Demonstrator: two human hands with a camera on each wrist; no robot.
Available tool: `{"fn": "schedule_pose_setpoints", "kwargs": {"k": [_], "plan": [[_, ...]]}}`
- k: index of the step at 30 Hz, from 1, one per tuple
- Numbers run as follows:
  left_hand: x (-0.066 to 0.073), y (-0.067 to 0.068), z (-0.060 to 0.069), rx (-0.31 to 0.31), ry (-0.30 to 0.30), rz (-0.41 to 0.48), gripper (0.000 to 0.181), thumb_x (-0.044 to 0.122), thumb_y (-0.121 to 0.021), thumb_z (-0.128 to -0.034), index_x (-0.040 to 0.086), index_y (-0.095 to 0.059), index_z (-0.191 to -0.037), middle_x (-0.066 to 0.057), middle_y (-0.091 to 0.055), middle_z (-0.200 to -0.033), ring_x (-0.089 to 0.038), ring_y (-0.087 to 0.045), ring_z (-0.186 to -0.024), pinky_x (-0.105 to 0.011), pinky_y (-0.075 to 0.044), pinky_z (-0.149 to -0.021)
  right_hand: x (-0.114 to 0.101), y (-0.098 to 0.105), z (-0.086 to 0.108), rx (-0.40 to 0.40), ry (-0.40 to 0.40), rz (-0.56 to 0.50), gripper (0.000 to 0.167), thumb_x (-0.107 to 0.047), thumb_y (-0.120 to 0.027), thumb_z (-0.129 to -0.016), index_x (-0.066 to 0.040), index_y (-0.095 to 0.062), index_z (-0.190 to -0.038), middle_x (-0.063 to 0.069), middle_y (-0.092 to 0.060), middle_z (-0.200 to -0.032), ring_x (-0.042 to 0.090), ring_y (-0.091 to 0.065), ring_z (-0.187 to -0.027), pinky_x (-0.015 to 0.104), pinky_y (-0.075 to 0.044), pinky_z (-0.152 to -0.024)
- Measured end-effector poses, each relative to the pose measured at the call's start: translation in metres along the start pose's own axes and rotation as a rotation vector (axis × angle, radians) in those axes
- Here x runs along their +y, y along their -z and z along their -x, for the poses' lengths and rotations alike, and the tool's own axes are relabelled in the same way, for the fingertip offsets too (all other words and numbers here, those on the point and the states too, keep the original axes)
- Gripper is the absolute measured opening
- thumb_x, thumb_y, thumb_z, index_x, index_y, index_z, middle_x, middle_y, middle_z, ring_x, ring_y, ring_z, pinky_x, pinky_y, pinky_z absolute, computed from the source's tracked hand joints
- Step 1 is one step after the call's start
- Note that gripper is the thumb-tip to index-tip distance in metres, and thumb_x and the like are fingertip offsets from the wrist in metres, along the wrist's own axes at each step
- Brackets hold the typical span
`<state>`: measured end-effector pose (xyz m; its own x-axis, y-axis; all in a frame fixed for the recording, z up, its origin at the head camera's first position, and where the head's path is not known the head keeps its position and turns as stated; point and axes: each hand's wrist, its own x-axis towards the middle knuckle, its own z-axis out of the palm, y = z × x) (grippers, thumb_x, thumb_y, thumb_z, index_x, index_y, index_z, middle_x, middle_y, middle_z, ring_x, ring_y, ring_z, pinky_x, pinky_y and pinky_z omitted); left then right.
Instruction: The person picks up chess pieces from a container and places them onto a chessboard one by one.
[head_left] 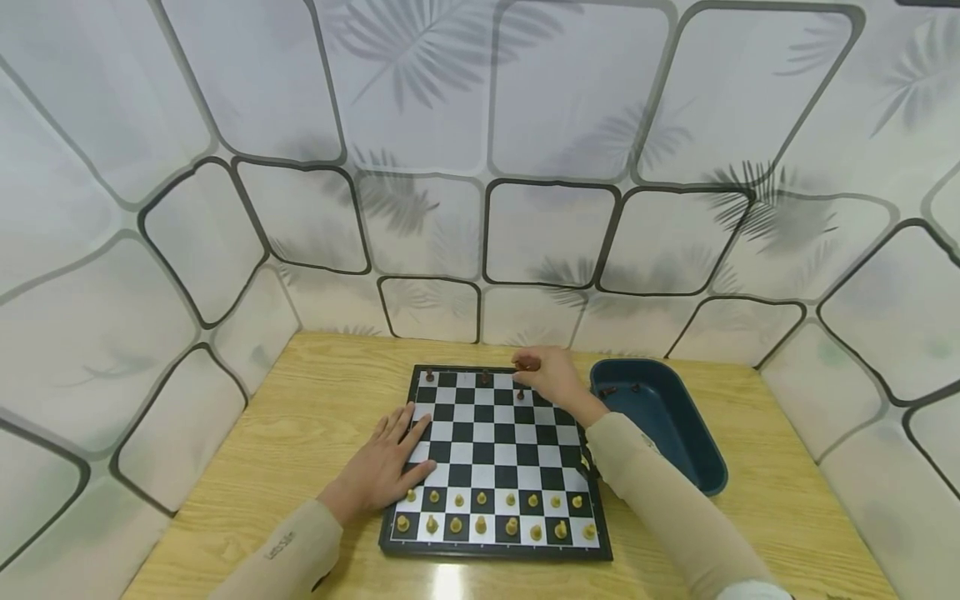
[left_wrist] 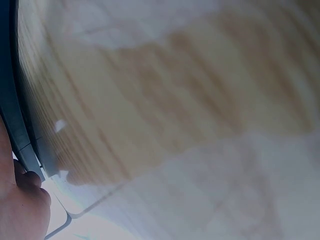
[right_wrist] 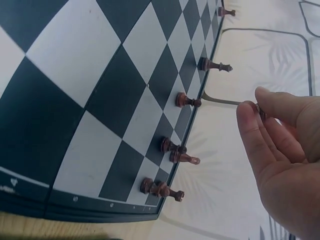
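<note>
A black-and-white chessboard [head_left: 483,454] lies on the table. My left hand [head_left: 378,467] rests on its left side with the fingers spread; only part of that hand [left_wrist: 22,210] shows in the left wrist view. Over the far right of the board, my right hand [head_left: 551,379] pinches a small dark reddish-brown chess piece [right_wrist: 261,112] between thumb and fingers, which mostly hide it. Several brown pieces stand at the far side, among them a pawn [right_wrist: 188,100] and a taller piece [right_wrist: 215,65]. Yellowish pieces [head_left: 481,524] fill the two near rows.
A dark blue bin [head_left: 701,442] stands right of the board, with a few dark pieces [head_left: 608,391] inside; my right forearm passes over its near left side. The wooden table [head_left: 300,408] meets patterned wall covering [head_left: 427,308] at the back and sides.
</note>
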<state>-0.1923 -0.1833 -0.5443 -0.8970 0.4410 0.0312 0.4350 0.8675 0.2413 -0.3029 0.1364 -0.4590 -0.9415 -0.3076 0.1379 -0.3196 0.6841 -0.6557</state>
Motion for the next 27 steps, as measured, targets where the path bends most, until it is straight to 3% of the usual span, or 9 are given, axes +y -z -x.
{"fn": "schedule_pose_setpoints", "kwargs": {"k": [7,19,23,27], "plan": [[0.001,0.001,0.000,-0.022,0.010,0.012,0.084,0.066,-0.040,-0.1062,0.013,-0.025,-0.169,-0.022,-0.012,-0.176,-0.042,-0.018,-0.163,-0.057,-0.017,-0.133,-0.005,-0.005,-0.001,-0.006,0.000,0.012,0.018,-0.011,-0.081,-0.093,-0.008,-0.078,-0.110,0.008,-0.080,-0.111,0.028,-0.076,-0.109,0.046,-0.063,-0.092],[0.001,0.002,0.001,-0.025,0.016,0.018,0.084,0.067,-0.040,-0.1059,0.013,-0.026,-0.169,-0.021,-0.013,-0.176,-0.041,-0.017,-0.163,-0.057,-0.018,-0.133,-0.009,-0.009,-0.007,-0.015,0.008,0.014,0.012,-0.014,-0.081,-0.094,-0.009,-0.080,-0.104,0.006,-0.080,-0.104,0.027,-0.076,-0.100,0.037,-0.060,-0.077],[0.001,0.003,0.001,-0.029,0.017,0.023,0.084,0.066,-0.041,-0.1061,0.013,-0.025,-0.169,-0.022,-0.012,-0.176,-0.041,-0.017,-0.163,-0.057,-0.018,-0.133,-0.015,-0.013,-0.009,-0.036,-0.024,-0.050,0.018,-0.016,-0.079,-0.096,-0.008,-0.080,-0.112,0.010,-0.079,-0.107,0.030,-0.075,-0.091,0.035,-0.061,-0.068],[0.002,0.003,0.001,-0.032,0.018,0.026,0.083,0.066,-0.040,-0.1062,0.013,-0.025,-0.169,-0.022,-0.012,-0.176,-0.041,-0.016,-0.164,-0.057,-0.018,-0.133,-0.025,-0.017,-0.012,-0.034,-0.053,-0.072,0.028,-0.021,-0.078,-0.097,-0.012,-0.079,-0.123,0.011,-0.079,-0.116,0.030,-0.075,-0.093,0.036,-0.062,-0.066]]}}
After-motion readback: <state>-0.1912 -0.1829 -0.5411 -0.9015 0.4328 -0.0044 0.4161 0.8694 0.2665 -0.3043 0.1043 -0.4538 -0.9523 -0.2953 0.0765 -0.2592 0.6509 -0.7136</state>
